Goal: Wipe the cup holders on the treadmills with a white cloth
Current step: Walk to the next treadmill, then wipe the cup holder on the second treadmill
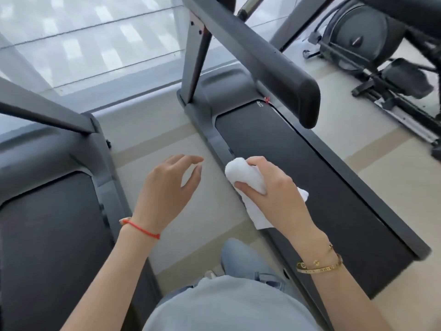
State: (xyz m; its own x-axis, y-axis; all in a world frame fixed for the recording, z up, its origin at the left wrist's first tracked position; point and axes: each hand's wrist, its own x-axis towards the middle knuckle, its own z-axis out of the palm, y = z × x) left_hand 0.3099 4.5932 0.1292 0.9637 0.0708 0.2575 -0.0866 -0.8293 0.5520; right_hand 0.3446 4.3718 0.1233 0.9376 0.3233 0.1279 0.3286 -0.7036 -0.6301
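My right hand (274, 187) grips a bunched white cloth (245, 175), with a loose end hanging below my palm, held in the air over the left edge of the right treadmill's belt (310, 177). My left hand (167, 192) hovers empty over the floor gap between the two treadmills, fingers relaxed and spread. The right treadmill's dark handrail (274, 63) slants above the belt. A second treadmill (47, 211) lies at the left. No cup holder shows in this view.
A beige floor strip (167, 144) runs between the two treadmills, and I stand in it. A window wall (95, 44) is ahead. An elliptical machine (381, 56) stands at the far right.
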